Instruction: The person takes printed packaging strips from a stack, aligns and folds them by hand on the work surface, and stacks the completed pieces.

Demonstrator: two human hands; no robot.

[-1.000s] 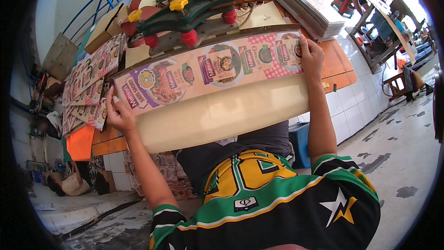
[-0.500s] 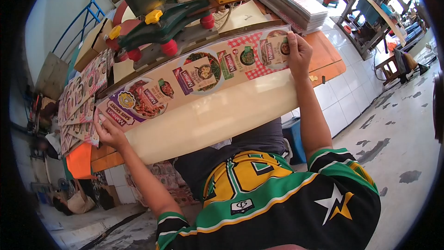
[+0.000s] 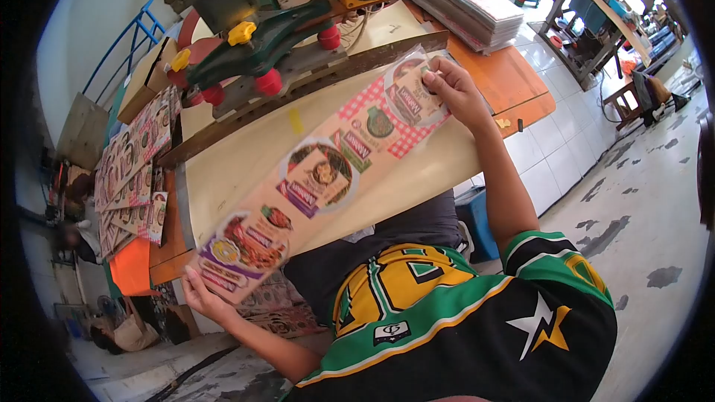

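Head view: printed strip (image 3: pixel 319 179) slightly blurry

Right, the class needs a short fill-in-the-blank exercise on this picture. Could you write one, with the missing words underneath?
1. The left hand holds the lower end of the printed strip; the right hand holds the ____ end.
2. The knobs on the dark green bar are ____.
3. In view, the loose pile of printed sheets lies to the strip's ____.

Missing words: upper; yellow; left.
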